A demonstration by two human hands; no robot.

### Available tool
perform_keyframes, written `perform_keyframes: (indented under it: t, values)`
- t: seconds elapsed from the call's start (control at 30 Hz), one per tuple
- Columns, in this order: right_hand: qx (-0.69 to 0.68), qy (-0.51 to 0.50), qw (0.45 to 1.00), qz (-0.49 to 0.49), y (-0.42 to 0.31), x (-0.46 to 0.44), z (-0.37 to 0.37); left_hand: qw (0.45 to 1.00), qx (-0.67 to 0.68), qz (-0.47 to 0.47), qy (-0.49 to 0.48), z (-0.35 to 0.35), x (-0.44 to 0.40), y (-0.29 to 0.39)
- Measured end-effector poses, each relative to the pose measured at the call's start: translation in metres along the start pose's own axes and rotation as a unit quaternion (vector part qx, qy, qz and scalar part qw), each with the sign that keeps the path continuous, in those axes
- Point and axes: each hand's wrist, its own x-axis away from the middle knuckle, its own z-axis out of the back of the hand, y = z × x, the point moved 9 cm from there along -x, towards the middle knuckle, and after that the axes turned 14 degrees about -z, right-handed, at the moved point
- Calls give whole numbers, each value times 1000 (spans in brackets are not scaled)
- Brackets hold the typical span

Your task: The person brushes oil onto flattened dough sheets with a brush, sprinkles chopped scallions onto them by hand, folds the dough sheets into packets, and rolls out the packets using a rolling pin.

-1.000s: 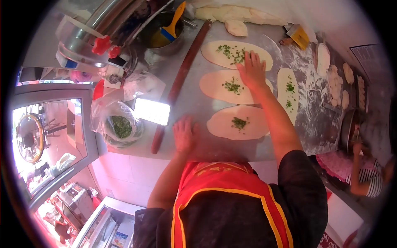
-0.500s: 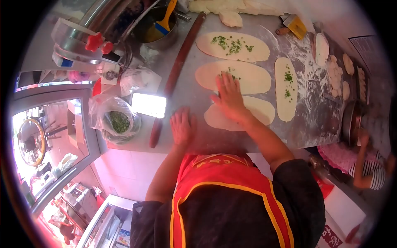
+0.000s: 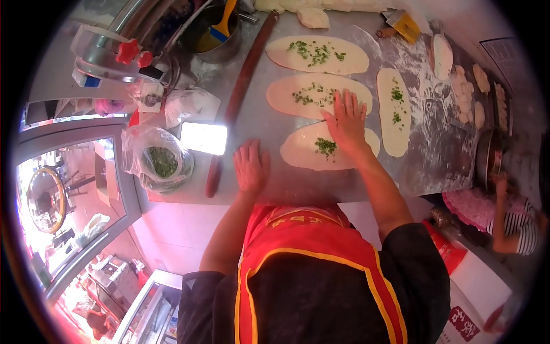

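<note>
Flat oval dough sheets lie on the metal worktop. My right hand (image 3: 347,119) rests with fingers stretched out over the right part of the middle dough sheet (image 3: 281,94), near chopped green onions (image 3: 312,93). The nearest dough sheet (image 3: 298,150) lies partly under my right wrist and carries a small heap of green onions (image 3: 326,147). Green onions also dot the far dough sheet (image 3: 278,54) and the upright one (image 3: 393,137) at the right. My left hand (image 3: 251,167) lies flat on the worktop, fingers apart, holding nothing, right of a long rolling pin (image 3: 240,97).
A lit phone (image 3: 203,139) and a plastic bag of chopped greens (image 3: 162,162) sit at the left. Behind them stands a metal pot (image 3: 220,53) with a brush (image 3: 222,26). A scraper (image 3: 405,27) lies at the back right. Another person's arm (image 3: 503,223) is beside a pan (image 3: 488,157).
My right hand has slid right across the middle dough sheet. Scattered onions on it and a heap on the nearest sheet now show. My left hand stays on the worktop.
</note>
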Motion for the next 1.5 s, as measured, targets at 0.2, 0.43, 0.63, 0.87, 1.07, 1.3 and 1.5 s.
perform_keyframes:
  t: [0.2,0.43,0.63,0.87,1.07,1.3,1.5]
  values:
    - [-24,-6,999,36,-44,11,-9,1000,-9,-11,5,0,1,2]
    - [45,31,998,13,13,30,16,1000,-13,-9,1,0,3,1]
    - [-53,-1,996,74,-31,112,27,1000,-16,-11,-3,-1,3,2]
    - [-62,-78,994,47,-47,137,7,1000,-9,-21,11,3,1,5]
    - [-12,3,1000,-8,19,128,24,999,24,-33,-4,0,1,7]
    - [-41,-16,999,7,16,141,21,987,128,49,-79,-43,-1,18]
    - [-83,10,996,-17,28,135,39,936,153,176,-263,-65,-17,11]
